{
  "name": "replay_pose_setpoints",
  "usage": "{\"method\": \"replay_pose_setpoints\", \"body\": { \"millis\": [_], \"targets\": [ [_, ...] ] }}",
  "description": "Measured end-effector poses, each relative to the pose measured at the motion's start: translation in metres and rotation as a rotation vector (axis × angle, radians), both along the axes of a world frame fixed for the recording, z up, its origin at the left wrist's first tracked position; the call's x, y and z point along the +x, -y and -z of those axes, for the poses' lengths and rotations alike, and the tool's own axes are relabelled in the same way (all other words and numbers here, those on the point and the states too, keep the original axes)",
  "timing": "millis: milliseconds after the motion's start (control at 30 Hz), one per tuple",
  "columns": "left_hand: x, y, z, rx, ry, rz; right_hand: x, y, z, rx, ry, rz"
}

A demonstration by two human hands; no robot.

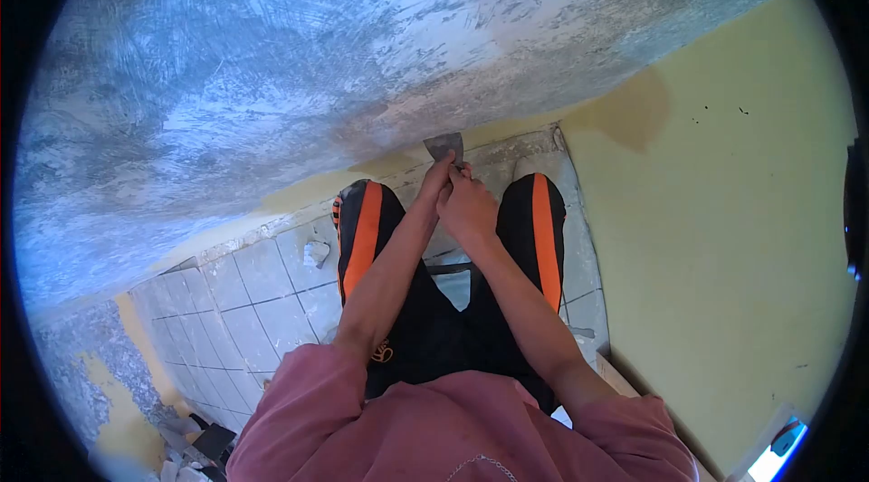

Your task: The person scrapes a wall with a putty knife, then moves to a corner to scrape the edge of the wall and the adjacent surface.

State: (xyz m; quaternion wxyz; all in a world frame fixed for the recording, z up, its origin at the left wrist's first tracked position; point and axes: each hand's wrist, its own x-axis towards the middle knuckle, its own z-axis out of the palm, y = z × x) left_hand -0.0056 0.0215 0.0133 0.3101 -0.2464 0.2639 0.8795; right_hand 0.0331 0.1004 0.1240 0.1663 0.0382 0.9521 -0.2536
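A wide-bladed scraper (443, 145) is held in front of me, its metal blade right at the lower part of the wall (299, 57). My left hand (436, 178) is closed around it near the base of the blade, with the thumb pointing up along it. Just behind, my right hand (469, 209) is closed at the handle, overlapping the left. Most of the handle is hidden by the fingers. Patchy grey-white texture covers the wall above, and a yellow strip runs along its bottom edge.
Pale floor tiles (262, 287) lie under my bent legs, with a white chunk (316, 253) on them at left. A yellow wall (724, 210) closes off the right side. Dark and pale debris (210, 442) sits at lower left.
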Motion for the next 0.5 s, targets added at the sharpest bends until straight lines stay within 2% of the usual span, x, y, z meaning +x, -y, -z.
{"method": "replay_pose_setpoints", "body": {
  "millis": [133,267,333,367,433,500],
  "targets": [
    [-0.003,0.01,0.007,-0.012,0.012,0.024,0.001,0.008,0.011,-0.005,-0.096,-0.003],
    [-0.003,0.0,0.021,-0.121,-0.024,-0.074,-0.011,0.002,0.012,0.029,0.058,-0.023],
    [-0.004,0.0,-0.004,-0.062,0.103,0.0,-0.003,-0.001,-0.012,-0.035,0.055,0.01],
    [-0.008,0.004,-0.001,-0.067,0.104,0.0,-0.006,0.003,-0.001,-0.039,0.056,0.011],
    [-0.002,0.009,0.021,-0.091,0.03,0.033,-0.002,0.01,0.024,-0.065,-0.192,0.039],
    [0.0,0.009,0.026,-0.088,0.068,0.011,-0.004,0.008,0.024,-0.038,-0.075,0.005]
  ]
}}
